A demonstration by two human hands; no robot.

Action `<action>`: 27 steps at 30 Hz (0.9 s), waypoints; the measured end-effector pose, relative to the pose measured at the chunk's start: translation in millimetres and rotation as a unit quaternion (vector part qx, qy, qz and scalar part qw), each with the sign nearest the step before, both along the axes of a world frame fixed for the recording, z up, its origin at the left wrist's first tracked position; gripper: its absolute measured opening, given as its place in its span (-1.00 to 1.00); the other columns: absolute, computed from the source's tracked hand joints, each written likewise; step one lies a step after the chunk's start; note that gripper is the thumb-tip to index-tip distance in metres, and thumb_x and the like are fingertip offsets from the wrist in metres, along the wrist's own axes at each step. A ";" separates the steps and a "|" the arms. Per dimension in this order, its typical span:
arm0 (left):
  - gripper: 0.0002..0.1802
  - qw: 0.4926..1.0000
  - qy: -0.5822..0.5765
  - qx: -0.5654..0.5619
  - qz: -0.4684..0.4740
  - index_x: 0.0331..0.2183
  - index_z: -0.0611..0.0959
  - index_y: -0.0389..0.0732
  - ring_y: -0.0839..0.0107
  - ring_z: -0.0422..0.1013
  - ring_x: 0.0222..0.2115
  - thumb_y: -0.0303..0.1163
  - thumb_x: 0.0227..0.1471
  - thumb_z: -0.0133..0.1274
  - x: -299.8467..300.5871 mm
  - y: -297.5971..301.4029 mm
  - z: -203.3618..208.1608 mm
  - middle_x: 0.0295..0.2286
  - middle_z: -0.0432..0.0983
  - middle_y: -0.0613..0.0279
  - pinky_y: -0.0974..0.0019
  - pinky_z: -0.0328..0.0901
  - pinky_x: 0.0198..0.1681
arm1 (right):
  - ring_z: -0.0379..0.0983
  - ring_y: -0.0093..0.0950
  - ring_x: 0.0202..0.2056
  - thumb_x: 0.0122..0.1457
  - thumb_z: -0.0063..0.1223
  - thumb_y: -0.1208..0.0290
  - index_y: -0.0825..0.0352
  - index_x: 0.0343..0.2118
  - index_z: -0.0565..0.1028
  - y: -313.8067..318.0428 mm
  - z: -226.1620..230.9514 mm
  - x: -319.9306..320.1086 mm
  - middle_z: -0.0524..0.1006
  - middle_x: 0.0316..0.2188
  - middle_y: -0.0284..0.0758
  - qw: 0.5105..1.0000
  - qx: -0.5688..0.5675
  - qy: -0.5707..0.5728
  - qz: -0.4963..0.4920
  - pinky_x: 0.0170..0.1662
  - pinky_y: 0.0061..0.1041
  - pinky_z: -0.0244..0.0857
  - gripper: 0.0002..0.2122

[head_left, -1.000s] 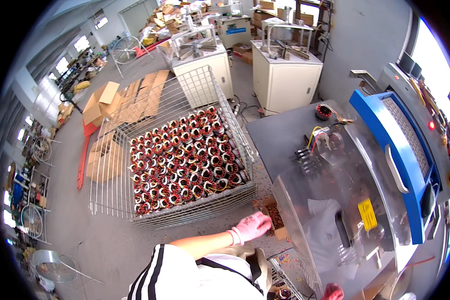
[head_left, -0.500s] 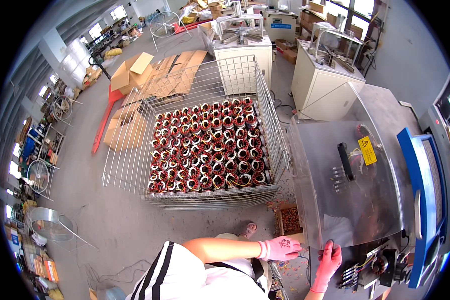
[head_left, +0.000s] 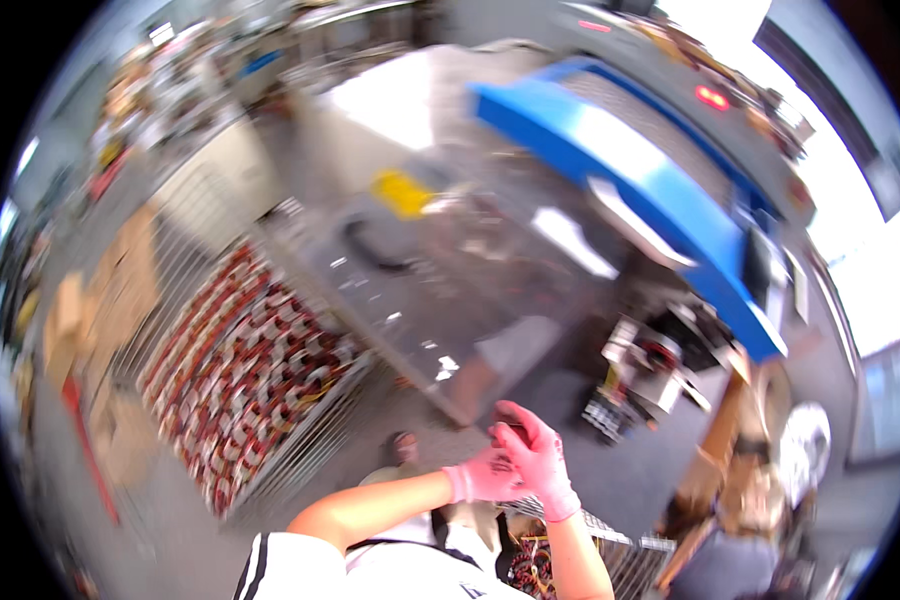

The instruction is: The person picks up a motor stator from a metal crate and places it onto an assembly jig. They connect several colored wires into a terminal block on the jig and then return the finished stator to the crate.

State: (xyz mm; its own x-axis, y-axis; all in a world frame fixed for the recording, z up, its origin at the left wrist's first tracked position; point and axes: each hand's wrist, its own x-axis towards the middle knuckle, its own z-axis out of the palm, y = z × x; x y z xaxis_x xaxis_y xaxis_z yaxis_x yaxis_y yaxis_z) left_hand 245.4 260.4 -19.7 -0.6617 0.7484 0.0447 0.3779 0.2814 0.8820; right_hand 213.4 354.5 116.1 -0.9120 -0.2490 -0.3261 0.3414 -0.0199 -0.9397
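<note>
The picture is motion-blurred. Both hands wear pink gloves and meet low in the middle of the view. My left hand [head_left: 482,479] reaches across from the left, and its fingers touch my right hand [head_left: 542,460], whose fingers are curled upward. The blur hides whether either hand holds anything. Just above them is the near corner of a grey machine with a clear cover [head_left: 450,290] and a raised blue lid [head_left: 620,170]. A wire basket [head_left: 580,535] with dark wound parts sits right below my hands.
A large wire cage [head_left: 240,370] packed with red and copper wound coils stands on the floor at left. Flat cardboard [head_left: 80,320] lies beyond it. A dark mechanism [head_left: 650,370] sits under the blue lid, and a brown stand [head_left: 730,450] is at right.
The view has swung to the right, so the cage moved left and the machine fills the middle. My right hand left the machine's edge, and both hands came together.
</note>
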 end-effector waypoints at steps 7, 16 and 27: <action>-0.22 0.949 0.294 -0.089 0.064 0.10 0.34 -0.31 0.08 0.04 0.21 0.12 0.03 -0.09 -73.3 94.6 33.3 0.13 0.19 0.00 0.07 -0.21 0.32 | 0.32 -0.06 -0.01 0.05 0.12 0.39 0.43 0.13 0.24 170.2 -60.0 -19.7 0.40 -0.03 -0.02 0.803 0.456 0.287 -0.253 0.05 -0.25 0.21 -0.44; -0.22 0.950 0.280 -0.136 0.015 0.19 0.23 -0.21 0.17 0.00 0.23 0.08 0.07 -0.11 -68.3 118.0 11.5 0.22 0.06 0.11 0.13 -0.21 0.33 | 0.42 -0.39 0.00 0.30 -0.11 0.20 0.50 0.10 0.30 212.4 -50.2 -60.5 0.44 0.02 -0.16 0.981 -0.135 0.039 -0.137 0.07 -0.54 0.24 -0.54; -0.27 0.994 0.052 0.032 0.096 0.17 0.29 -0.20 0.15 0.08 0.20 0.02 0.08 0.00 -50.9 82.9 21.8 0.15 0.21 0.02 0.09 -0.06 0.27 | 0.42 -0.17 -0.21 0.00 0.18 0.25 0.31 -0.07 0.50 196.7 9.2 -103.7 0.48 -0.26 -0.19 0.817 0.515 0.242 -0.091 -0.14 -0.30 0.31 -0.59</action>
